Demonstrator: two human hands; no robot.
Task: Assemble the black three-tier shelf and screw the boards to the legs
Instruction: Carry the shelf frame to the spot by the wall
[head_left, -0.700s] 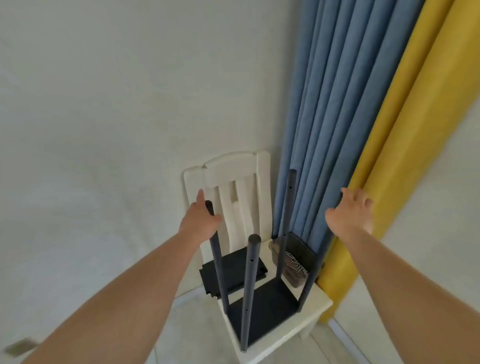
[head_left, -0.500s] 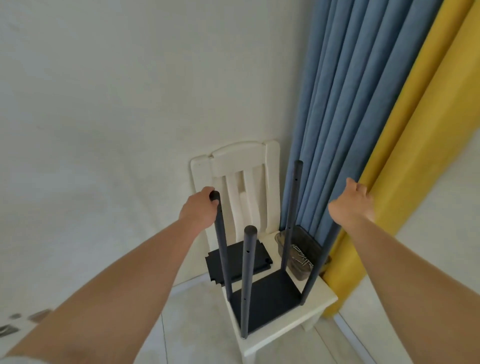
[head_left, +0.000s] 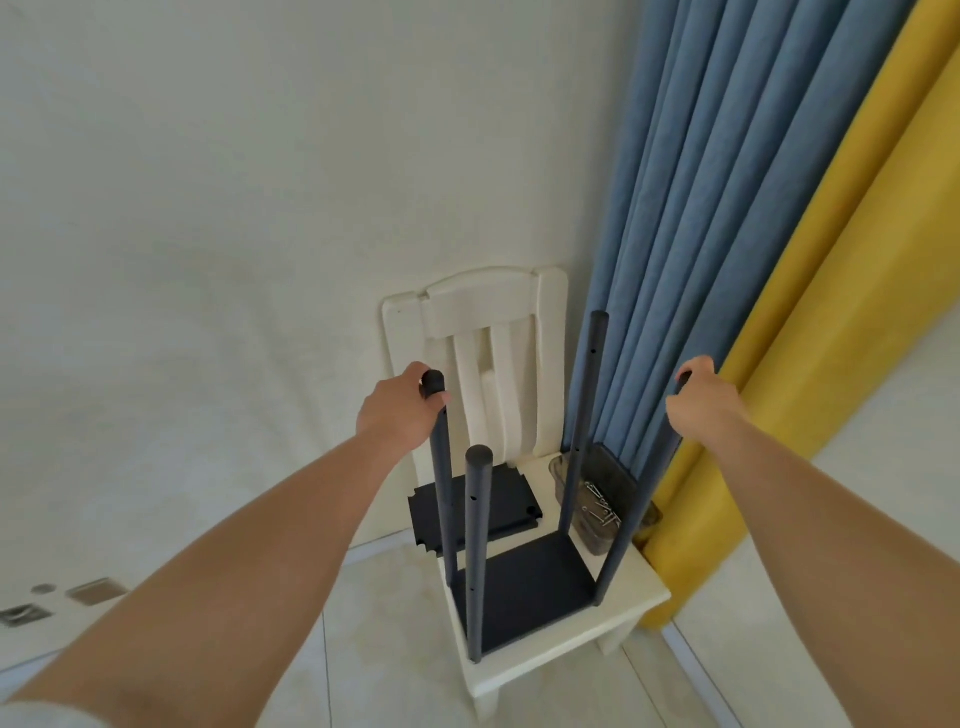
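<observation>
The left hand (head_left: 397, 413) had its grip clamped round the top of the back-left leg (head_left: 441, 467), fingers curled just under the rounded cap. The part-built shelf stood on the seat of the white chair (head_left: 545, 660): one black board (head_left: 524, 587) lay flat toward the seat's front edge with four dark legs rising from its corners. The front-left leg (head_left: 477, 545) stood free, small screw holes showing down its side; the back-right leg (head_left: 584, 415) rose tallest in view, close to the blue curtain (head_left: 727, 208). The right hand (head_left: 698, 402) had its grip closed over the top of the front-right leg (head_left: 639, 509), whose cap was hidden under the fingers.

The frame looked light and stiff, probably thin tube and thin board, but with a single board joining the legs it would likely rack or splay if pulled by one leg alone. Holding two legs high at once suited it; the smooth round tubes could slip in a loose grip.

At the seat's back-left, spare black boards (head_left: 498, 499) lay stacked, one corner past the seat's edge. At the back-right a clear tray of screws (head_left: 597, 512) sat just behind the legs and could be knocked over if the frame swung. The chair back, blue curtain and yellow curtain (head_left: 831, 312) hemmed in the rear and right.
</observation>
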